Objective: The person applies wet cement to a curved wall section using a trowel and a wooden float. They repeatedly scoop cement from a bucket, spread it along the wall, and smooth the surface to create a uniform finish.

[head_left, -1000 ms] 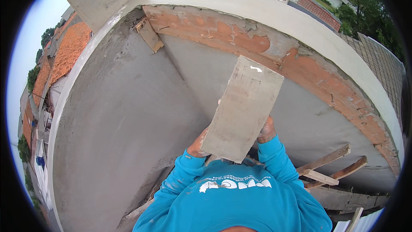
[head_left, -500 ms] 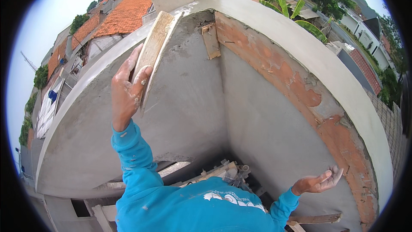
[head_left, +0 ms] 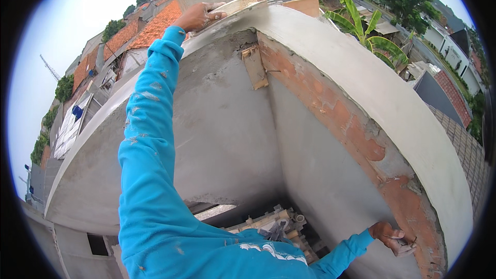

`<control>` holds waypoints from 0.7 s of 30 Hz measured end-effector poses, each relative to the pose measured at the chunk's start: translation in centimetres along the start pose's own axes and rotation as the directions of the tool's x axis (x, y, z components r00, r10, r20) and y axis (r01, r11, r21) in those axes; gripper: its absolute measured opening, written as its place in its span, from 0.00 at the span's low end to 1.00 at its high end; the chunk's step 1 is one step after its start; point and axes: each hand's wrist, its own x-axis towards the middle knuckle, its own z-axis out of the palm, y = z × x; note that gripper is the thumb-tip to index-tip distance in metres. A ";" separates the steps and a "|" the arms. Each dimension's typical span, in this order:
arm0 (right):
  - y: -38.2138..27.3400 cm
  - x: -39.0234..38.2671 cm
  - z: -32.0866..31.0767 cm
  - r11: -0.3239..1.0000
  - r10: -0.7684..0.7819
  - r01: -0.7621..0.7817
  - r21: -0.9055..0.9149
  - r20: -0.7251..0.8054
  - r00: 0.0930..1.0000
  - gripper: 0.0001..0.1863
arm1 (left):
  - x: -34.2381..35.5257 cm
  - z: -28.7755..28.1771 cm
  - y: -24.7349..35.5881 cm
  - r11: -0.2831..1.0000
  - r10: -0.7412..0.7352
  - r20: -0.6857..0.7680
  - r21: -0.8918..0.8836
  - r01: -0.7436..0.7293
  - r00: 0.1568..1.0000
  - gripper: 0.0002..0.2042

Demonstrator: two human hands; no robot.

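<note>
Head view: left hand (head_left: pixel 198 16) stretches overhead, grip closed on wooden float (head_left: pixel 237 5); right hand (head_left: pixel 393 236) clasps trowel (head_left: pixel 405 248) low.

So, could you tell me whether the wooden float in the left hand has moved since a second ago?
Yes. The float was in front of the chest, low against the plastered wall; the left hand now rests it up on the wall top, near the corner.

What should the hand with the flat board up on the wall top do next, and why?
Probably let go of it. The left hand already has the wooden board lying flat on the plastered wall top at the corner, so it looks rested. The right hand is low down on the bare brick strip with a small tool.
</note>
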 end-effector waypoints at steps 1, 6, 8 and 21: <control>-0.1 -0.1 0.0 0.999 0.024 -0.023 0.029 -0.006 1.000 0.27 | 1.2 0.5 0.4 0.999 -0.027 0.030 0.018 0.026 0.999 0.33; 1.2 -0.5 0.2 0.996 -0.002 0.001 0.087 0.010 1.000 0.27 | 4.3 2.2 1.2 0.988 -0.113 0.135 0.119 0.097 0.984 0.29; 1.1 -0.4 0.3 0.996 0.004 -0.005 0.084 0.013 1.000 0.27 | 3.5 1.9 -1.1 0.998 -0.032 0.063 0.059 0.028 0.997 0.30; 0.6 -0.7 0.3 0.998 0.024 -0.026 0.057 0.027 0.999 0.27 | 1.0 2.1 -0.1 0.982 -0.001 0.001 0.188 0.000 1.000 0.27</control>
